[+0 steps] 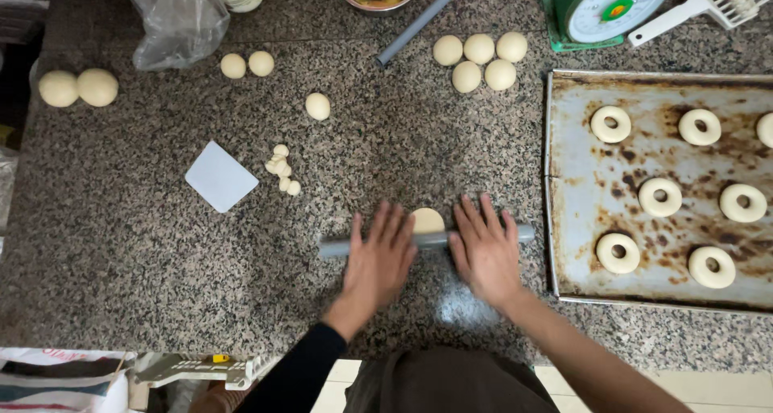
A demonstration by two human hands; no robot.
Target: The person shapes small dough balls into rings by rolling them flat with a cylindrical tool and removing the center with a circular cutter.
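A grey rolling pin (431,240) lies across a flattened piece of pale dough (427,219) on the speckled granite counter (145,244). My left hand (378,260) rests flat on the pin's left part, fingers spread. Flat on its right part, with fingers apart, presses my right hand (485,248). The dough shows between the two hands, just behind the pin.
A worn metal baking tray (564,179) at the right holds several dough rings. Dough balls (479,59) sit at the back, more at far left (78,87). A white scraper (221,176), small dough scraps (282,170), a second grey pipe (419,20), a green scale (608,6) and a plastic bag (177,18) are nearby.
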